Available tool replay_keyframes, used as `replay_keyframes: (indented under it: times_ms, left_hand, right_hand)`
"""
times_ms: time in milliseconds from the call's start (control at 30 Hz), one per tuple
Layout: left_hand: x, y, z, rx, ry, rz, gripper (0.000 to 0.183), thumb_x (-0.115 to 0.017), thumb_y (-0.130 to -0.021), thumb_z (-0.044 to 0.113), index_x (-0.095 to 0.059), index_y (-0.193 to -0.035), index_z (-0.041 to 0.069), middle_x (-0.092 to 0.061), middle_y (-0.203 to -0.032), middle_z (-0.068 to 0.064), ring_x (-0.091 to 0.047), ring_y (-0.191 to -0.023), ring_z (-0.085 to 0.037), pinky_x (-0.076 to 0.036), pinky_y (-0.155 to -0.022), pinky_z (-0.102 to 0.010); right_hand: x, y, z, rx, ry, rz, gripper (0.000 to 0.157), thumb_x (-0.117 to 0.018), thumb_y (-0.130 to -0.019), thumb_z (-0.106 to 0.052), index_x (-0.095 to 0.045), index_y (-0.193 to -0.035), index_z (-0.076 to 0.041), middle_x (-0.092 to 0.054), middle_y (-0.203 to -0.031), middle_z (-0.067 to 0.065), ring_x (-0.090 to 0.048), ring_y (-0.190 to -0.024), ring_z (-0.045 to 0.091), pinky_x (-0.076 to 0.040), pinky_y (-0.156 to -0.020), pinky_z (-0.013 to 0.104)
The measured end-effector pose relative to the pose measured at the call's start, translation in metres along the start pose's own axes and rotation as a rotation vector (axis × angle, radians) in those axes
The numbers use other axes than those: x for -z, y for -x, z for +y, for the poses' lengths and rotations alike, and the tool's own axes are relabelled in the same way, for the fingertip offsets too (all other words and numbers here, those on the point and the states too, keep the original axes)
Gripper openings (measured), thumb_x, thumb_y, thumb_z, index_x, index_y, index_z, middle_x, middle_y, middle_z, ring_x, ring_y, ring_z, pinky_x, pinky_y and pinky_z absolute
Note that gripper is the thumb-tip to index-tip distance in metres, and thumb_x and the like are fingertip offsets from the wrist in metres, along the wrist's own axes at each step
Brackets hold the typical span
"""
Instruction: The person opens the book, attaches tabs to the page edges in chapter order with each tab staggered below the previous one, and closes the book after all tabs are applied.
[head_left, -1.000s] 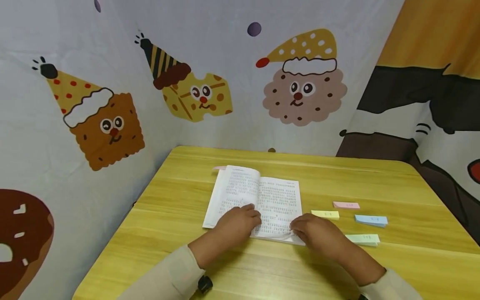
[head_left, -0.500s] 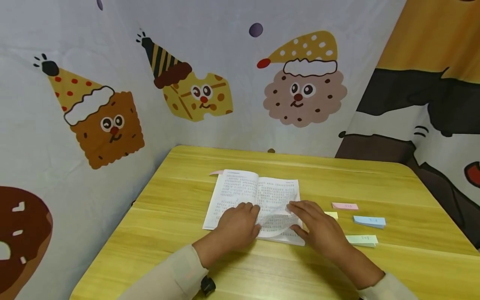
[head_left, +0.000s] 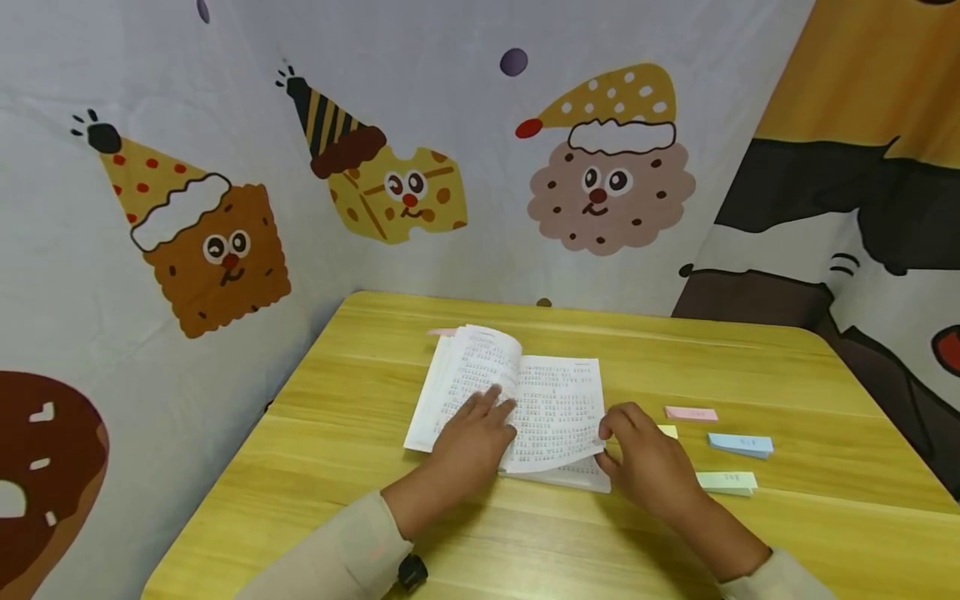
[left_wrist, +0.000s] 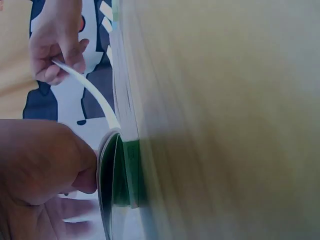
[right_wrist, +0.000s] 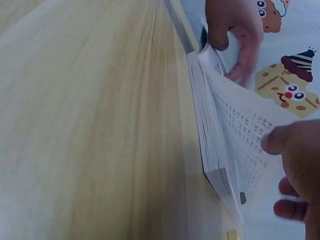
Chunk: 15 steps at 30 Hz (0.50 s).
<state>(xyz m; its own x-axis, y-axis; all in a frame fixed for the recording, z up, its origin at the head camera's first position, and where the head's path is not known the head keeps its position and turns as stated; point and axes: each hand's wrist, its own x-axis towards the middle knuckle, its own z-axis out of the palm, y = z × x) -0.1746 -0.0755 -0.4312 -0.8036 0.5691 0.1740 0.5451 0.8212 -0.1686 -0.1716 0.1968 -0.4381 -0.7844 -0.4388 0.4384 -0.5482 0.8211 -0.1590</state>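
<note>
Backdrop (head_left: 450, 50): pale, printed with cartoon snacks (head_left: 375, 210), upper frame
Doughnut print (head_left: 75, 437): left edge
Surface (head_left: 322, 417): yellow woodgrain, lower centre
Glare (head_left: 468, 575): bottom centre

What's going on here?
A person has a white-paged printed book open on a yellow wooden table. The left-hand grip rests on the left pages; the right-hand grip pinches one raised page near its lower corner. Right of the book lie a pink paper strip, a blue strip, a pale green strip and a partly hidden yellow strip.

At the head view's lower right, the right hand (head_left: 648, 454) is partly hiding a yellow slip (head_left: 669, 431); the book (head_left: 543, 400) is apparently showing characters (head_left: 558, 408) too small to read.
</note>
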Motion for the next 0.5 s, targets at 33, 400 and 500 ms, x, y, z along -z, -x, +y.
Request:
replay_keyframes:
  times_ms: [33, 400, 500]
  left_hand:
    - [-0.001, 0.000, 0.001, -0.005, 0.024, -0.009, 0.028, -0.065, -0.085, 0.013, -0.066, -0.112, 0.018, -0.047, -0.138, -0.004, -0.036, -0.130, -0.030, -0.033, -0.102, -0.044]
    - [-0.001, -0.006, 0.010, 0.144, 0.250, -0.077, 0.096, -0.024, -0.070, 0.089, -0.053, -0.116, 0.010, -0.059, -0.095, -0.002, -0.056, -0.083, -0.022, -0.047, -0.056, -0.037]
    - [-0.001, -0.007, 0.011, 0.177, 0.227, -0.049, 0.081, -0.034, -0.083, 0.076, -0.056, -0.114, 0.004, -0.061, -0.089, -0.005, -0.057, -0.077, -0.022, -0.047, -0.052, -0.036]
  right_hand:
    - [0.000, 0.000, -0.001, -0.047, 0.000, -0.011, 0.035, -0.083, -0.068, -0.023, -0.052, -0.085, -0.019, -0.051, -0.094, -0.006, -0.045, -0.066, 0.009, -0.033, -0.042, 0.021]
    - [-0.019, -0.005, -0.019, 0.137, -0.113, -0.208, 0.056, -0.047, -0.094, -0.049, -0.039, -0.144, -0.023, -0.046, -0.138, 0.002, -0.042, -0.126, 0.020, -0.041, -0.094, 0.044]
    - [-0.022, -0.005, -0.026, 0.198, -0.145, -0.253, 0.065, -0.048, -0.094, -0.049, -0.024, -0.150, -0.025, -0.034, -0.148, 0.001, -0.035, -0.131, 0.022, -0.034, -0.100, 0.046]
